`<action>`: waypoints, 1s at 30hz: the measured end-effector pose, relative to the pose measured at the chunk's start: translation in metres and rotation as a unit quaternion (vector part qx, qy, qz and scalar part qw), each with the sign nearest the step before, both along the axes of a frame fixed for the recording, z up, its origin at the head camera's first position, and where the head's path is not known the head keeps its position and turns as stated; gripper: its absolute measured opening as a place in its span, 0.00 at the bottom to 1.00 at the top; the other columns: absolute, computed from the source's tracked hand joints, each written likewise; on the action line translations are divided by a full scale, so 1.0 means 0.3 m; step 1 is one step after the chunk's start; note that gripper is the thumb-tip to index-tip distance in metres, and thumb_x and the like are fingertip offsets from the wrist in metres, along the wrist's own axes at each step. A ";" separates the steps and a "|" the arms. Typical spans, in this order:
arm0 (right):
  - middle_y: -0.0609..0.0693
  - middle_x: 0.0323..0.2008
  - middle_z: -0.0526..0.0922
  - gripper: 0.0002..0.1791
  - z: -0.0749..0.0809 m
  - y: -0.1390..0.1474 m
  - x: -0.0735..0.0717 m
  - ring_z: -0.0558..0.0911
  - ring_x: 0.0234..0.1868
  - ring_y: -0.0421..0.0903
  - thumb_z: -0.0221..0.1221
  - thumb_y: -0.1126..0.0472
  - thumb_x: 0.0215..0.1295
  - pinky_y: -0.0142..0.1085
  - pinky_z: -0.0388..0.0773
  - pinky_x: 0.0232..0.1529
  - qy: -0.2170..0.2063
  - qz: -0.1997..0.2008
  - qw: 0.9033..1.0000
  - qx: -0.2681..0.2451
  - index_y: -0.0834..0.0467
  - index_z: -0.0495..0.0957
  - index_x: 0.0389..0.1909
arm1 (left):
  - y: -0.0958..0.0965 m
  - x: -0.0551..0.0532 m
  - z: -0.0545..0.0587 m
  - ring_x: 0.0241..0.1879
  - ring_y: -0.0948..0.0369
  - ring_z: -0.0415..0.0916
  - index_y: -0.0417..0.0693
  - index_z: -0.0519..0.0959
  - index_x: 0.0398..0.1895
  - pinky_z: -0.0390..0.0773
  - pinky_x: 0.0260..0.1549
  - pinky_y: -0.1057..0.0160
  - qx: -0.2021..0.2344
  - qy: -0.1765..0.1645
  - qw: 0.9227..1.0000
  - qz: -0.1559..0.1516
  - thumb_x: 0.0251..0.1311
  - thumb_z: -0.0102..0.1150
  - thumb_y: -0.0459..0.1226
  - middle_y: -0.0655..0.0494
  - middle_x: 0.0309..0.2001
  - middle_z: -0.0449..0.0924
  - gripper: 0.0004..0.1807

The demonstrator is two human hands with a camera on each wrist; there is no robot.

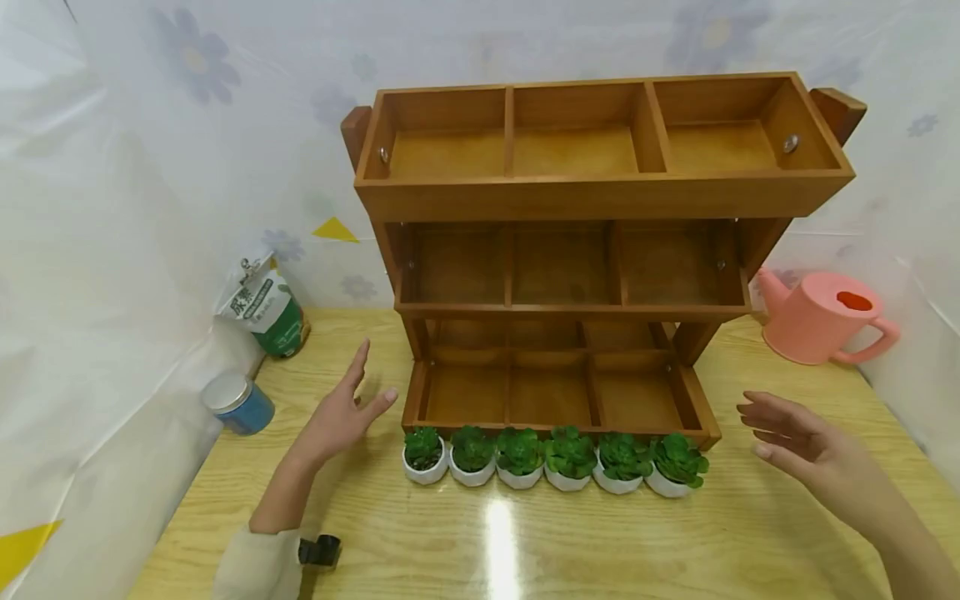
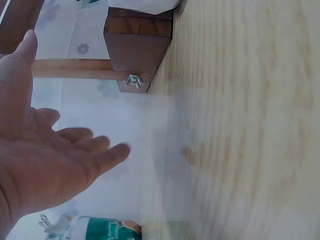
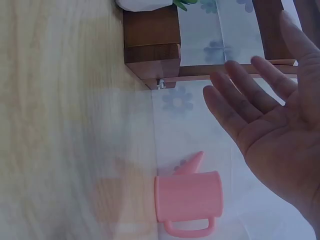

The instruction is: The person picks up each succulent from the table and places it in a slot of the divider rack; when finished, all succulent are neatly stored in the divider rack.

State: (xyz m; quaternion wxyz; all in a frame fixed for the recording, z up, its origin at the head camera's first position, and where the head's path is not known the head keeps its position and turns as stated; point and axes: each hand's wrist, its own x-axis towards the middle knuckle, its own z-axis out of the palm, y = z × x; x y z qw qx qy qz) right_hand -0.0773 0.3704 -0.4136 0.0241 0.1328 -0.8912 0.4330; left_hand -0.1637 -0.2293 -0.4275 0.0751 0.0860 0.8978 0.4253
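My left hand (image 1: 347, 421) hovers over the table left of a brown wooden shelf (image 1: 600, 198), fingers extended and thumb spread, holding nothing. To the shelf's right, my right hand (image 1: 813, 450) is held with loosely bent fingers, also free of any object. Both wrist views show relaxed, spread fingers with bare palms. Several small green succulents stand in white faceted pots in a row along the shelf's front edge; the leftmost succulent (image 1: 424, 454) is nearest my left hand, the rightmost succulent (image 1: 677, 463) nearest my right. The shelf has three tiers, each split by dividers into bare compartments.
A pink watering can (image 1: 813, 321) stands at the back right. On the left are a green and white clipped pouch (image 1: 273, 312) and a blue jar (image 1: 242, 407) with a silvery lid. Patterned white sheeting (image 1: 247, 167) hangs behind and beside the wooden table (image 1: 420, 550).
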 end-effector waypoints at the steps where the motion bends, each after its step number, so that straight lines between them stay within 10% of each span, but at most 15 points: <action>1: 0.21 0.58 0.75 0.32 -0.002 -0.002 0.005 0.77 0.54 0.19 0.57 0.72 0.72 0.20 0.79 0.43 -0.009 0.007 1.000 0.003 0.60 0.63 0.75 | 0.000 0.000 0.002 0.79 0.36 0.44 0.74 0.29 0.81 0.60 0.69 0.32 0.002 -0.008 1.000 -0.003 0.71 0.52 0.60 0.50 0.84 0.33 0.50; 25: 0.18 0.56 0.75 0.29 -0.091 -0.077 0.030 0.79 0.52 0.21 0.63 0.59 0.70 0.27 0.83 0.43 -0.095 0.034 0.994 0.030 0.59 0.71 0.70 | 0.046 -0.037 -0.032 0.78 0.43 0.54 0.60 0.43 0.84 0.67 0.69 0.41 0.078 -0.101 0.990 -0.051 0.68 0.59 0.58 0.44 0.81 0.51 0.50; 30: 0.39 0.63 0.79 0.31 -0.090 -0.091 0.025 0.77 0.52 0.20 0.64 0.54 0.70 0.27 0.82 0.45 -0.114 0.028 0.992 0.047 0.56 0.70 0.72 | 0.056 -0.046 -0.035 0.78 0.42 0.55 0.60 0.43 0.84 0.69 0.68 0.43 0.088 -0.101 0.990 -0.055 0.67 0.60 0.57 0.43 0.81 0.52 0.50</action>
